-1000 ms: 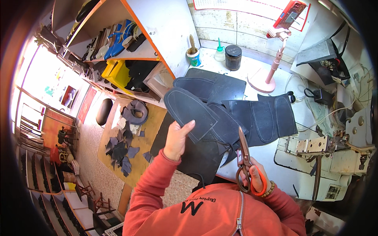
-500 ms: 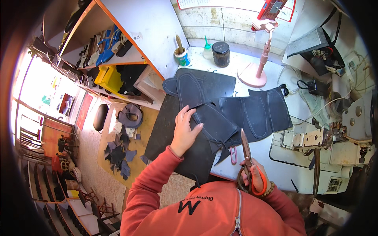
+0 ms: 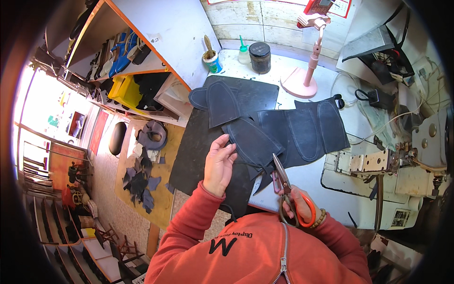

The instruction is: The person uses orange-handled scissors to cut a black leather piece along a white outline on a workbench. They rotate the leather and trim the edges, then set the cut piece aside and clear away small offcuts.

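My right hand (image 3: 297, 199) grips a pair of large scissors (image 3: 282, 174) with orange-and-dark handles. Their blades look together and point up toward a dark leather-like piece (image 3: 253, 144) marked with a pale curved outline. My left hand (image 3: 219, 163) is raised beside that piece's left edge, its fingers loosely bent and nothing visibly held. Another cut piece (image 3: 222, 104) with a rounded top lies beyond it, overlapping a further rounded piece (image 3: 198, 98). On the right spreads a wider dark sheet (image 3: 302, 135) carrying several traced outlines.
A black mat (image 3: 194, 151) lies under the pieces on the white table. A pink stand (image 3: 300, 85), a dark jar (image 3: 260, 57) and a brush pot (image 3: 212, 61) stand behind. At right is a sewing machine (image 3: 373, 163). Scraps (image 3: 139, 177) lie on a lower board at left.
My left hand has drawn back slightly from the marked piece, its thumb closer to the fingers. The scissors have shifted left and tilted more to the left.
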A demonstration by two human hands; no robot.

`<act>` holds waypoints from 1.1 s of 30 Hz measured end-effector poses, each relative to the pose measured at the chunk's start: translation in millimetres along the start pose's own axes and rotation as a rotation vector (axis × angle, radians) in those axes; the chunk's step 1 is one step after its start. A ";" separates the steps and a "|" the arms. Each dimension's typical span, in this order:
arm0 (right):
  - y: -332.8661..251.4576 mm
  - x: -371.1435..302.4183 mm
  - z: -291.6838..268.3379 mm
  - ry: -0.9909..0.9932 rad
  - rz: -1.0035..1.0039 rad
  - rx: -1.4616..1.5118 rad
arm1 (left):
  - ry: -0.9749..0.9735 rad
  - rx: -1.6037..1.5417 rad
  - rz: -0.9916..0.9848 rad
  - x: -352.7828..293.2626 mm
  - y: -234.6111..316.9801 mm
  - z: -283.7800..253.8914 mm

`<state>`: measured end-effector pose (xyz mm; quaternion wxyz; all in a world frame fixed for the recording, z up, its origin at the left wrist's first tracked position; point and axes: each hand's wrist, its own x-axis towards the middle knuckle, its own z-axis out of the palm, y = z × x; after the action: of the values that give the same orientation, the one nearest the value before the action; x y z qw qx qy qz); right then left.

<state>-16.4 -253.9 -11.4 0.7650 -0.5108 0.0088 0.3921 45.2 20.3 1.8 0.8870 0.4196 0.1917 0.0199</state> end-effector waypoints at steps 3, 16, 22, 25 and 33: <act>1.4 -2.3 -2.5 -0.003 0.003 -0.039 | -0.032 0.183 -0.001 4.9 5.0 -0.3; -0.2 -25.8 -6.5 -0.029 -0.066 -0.179 | -0.399 1.550 0.974 17.8 15.6 51.4; 7.1 -33.4 -4.3 -0.025 -0.091 -0.133 | -0.928 2.037 0.850 60.9 20.5 74.2; 10.0 -37.0 -5.3 -0.013 -0.098 -0.108 | -0.961 2.101 0.890 62.7 22.4 75.0; 2.1 -37.5 -7.5 -0.046 -0.200 -0.091 | -0.729 1.542 0.641 21.7 108.2 72.5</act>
<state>-40.7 -281.6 -1.1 0.7764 -0.5340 -0.0776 0.3257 104.7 41.2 117.8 0.3182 0.9098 -0.2663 -0.0020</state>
